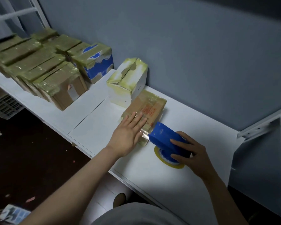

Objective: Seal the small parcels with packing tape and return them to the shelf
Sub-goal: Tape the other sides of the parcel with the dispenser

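Observation:
A small brown cardboard parcel [148, 104] with red print lies on the white shelf top [94, 127], wrapped in glossy tape. My left hand [128, 132] presses flat on its near end, fingers straight. My right hand [193, 153] grips a blue tape dispenser [165, 140] with a yellowish tape roll [167, 161] under it, right beside the parcel's near edge. A strip of clear tape runs from the dispenser's mouth onto the parcel.
A white parcel [128, 83] with yellowish tape stands just behind the brown one. A blue-and-white taped box [96, 62] and several taped brown parcels [39, 72] crowd the far left. A grey wall runs behind; a white metal frame [258, 130] is at right.

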